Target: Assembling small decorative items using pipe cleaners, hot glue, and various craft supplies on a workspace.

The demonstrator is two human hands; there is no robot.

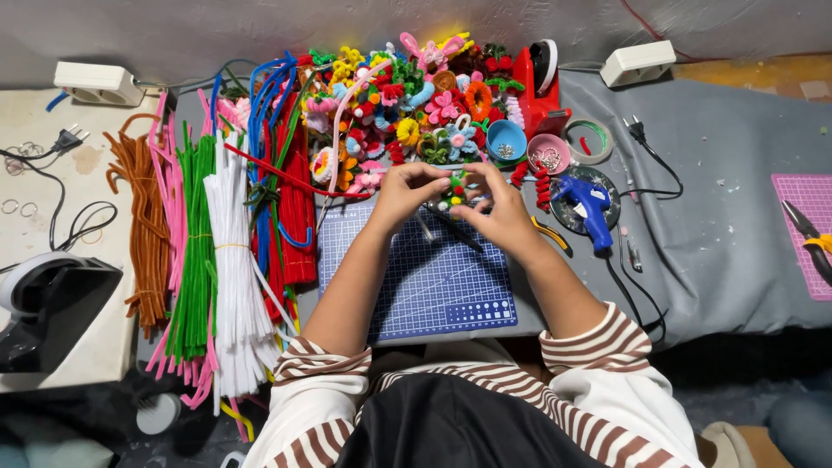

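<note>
The left hand [406, 192] and the right hand [501, 211] meet over the far edge of a blue cutting mat [425, 286], fingers curled in and pinched from both sides on a small pipe-cleaner piece [455, 189], green with dots of red and yellow. It sits in the air between the fingertips, just above the mat. How tightly each hand grips cannot be told, as the fingers hide most of it.

The piece looks partly shaped (a judgement, as little of it shows), and both hands are at work on it. Beyond it lies a heap of finished pipe-cleaner flowers [407, 95], so much has been made already. To the left, bundles of straight pipe cleaners [230, 251] in white, green, pink, red and brown lie unused, suggesting plenty remains.

To the right are a blue glue gun [589, 206], a small blue bowl [506, 139], a pink bowl [549, 153] and a red tape dispenser [539, 91].
</note>
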